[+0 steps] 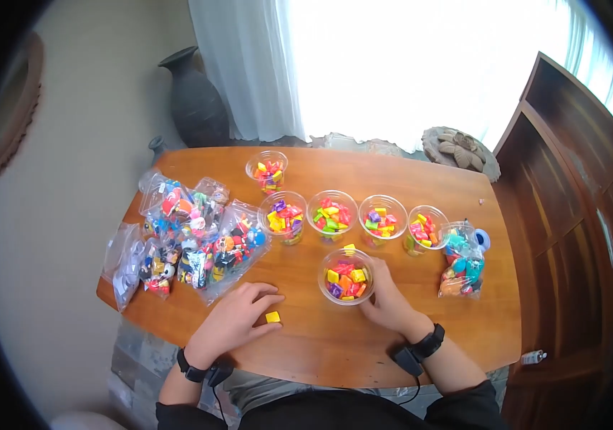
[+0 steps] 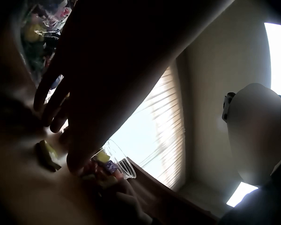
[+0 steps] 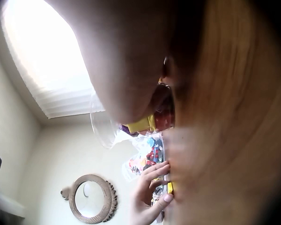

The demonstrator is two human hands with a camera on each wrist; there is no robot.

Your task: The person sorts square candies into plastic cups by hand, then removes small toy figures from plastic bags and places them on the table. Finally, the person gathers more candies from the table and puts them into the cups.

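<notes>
My right hand (image 1: 388, 299) is curled round the right side of a clear plastic cup (image 1: 346, 299) that stands on the table. Colourful wrapped square candies (image 1: 347, 278) fill the cup; in the right wrist view the hand (image 3: 126, 61) hides much of it. My left hand (image 1: 238, 319) rests on the table with thumb and fingers spread around a single yellow candy (image 1: 272, 317). In the left wrist view this candy (image 2: 48, 155) lies just off the fingertips. Another yellow candy (image 1: 349, 249) shows right behind the cup's far rim.
Candy-filled cups (image 1: 331, 211) line up behind the held one, with another cup (image 1: 268, 170) farther back. Clear bags of small toy figures (image 1: 195, 236) cover the left side. At the right lie a toy bag (image 1: 462, 266) and a blue-white roll (image 1: 483, 239). A wooden shelf (image 1: 564, 186) stands beyond.
</notes>
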